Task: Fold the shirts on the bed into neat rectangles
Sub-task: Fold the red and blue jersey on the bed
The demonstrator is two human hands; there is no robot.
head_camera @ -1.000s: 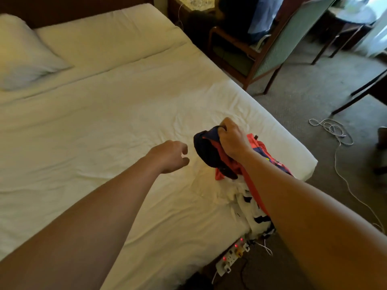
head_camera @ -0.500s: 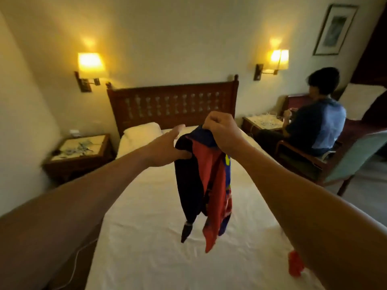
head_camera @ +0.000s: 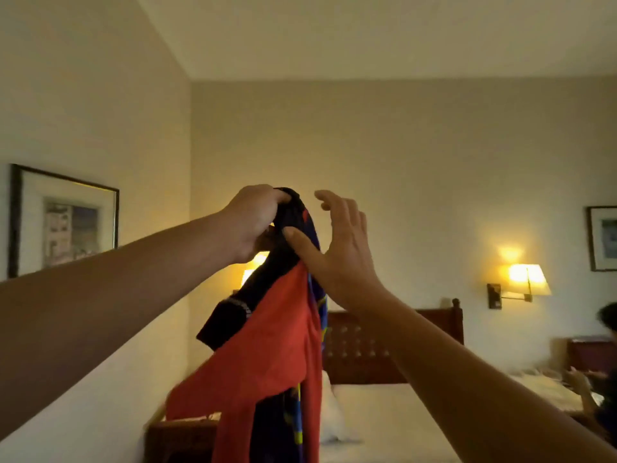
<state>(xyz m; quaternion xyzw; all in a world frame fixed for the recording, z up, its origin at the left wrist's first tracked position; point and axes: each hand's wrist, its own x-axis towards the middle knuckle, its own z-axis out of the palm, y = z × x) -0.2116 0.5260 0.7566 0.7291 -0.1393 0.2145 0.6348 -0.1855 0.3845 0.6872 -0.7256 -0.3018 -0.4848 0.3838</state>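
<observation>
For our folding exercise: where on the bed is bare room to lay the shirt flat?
Bare white sheet lies between the hanging shirt, the headboard and the right arm. The pillow crowds the spot beside the shirt. The left hand grips the shirt; the right hand is open.

Two bare forearms reach into view from the lower corners, with no sleeve showing on either as far up as the picture's edge. The left hand [head_camera: 252, 222] and the right hand [head_camera: 340, 248] wear no gloves, and no ring, watch or band shows on the fingers or wrists. The nails that show on the right hand's fingers [head_camera: 329, 197] look short and plain.
</observation>
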